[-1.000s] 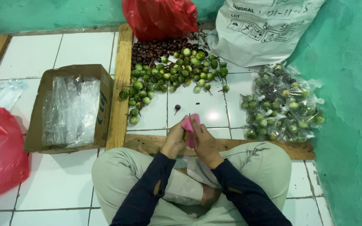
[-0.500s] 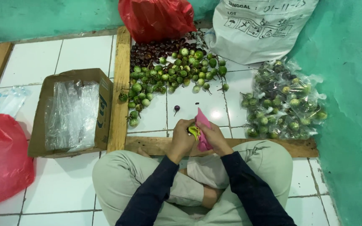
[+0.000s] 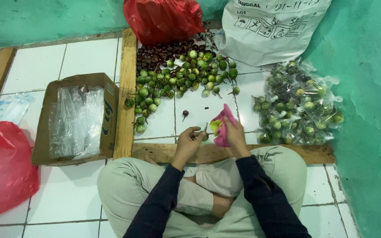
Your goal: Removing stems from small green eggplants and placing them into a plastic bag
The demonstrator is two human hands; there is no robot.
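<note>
The person is sitting cross-legged on the white tiled floor (image 3: 80, 194), working over a wooden plank (image 3: 208, 153) lying just in front of the knees. The right hand (image 3: 234, 134) is gripping a pink cloth (image 3: 222, 125) wrapped around a small green fruit (image 3: 215, 126). The left hand (image 3: 189, 141) is pinching a thin stem (image 3: 204, 129) between closed fingertips, just beside the cloth. A heap of green fruits (image 3: 177, 81) is lying on the floor beyond the hands, toward the far wall. Filled clear bags (image 3: 298, 103) are resting near the right wall. An open cardboard box (image 3: 106, 119) is standing to the left.
</note>
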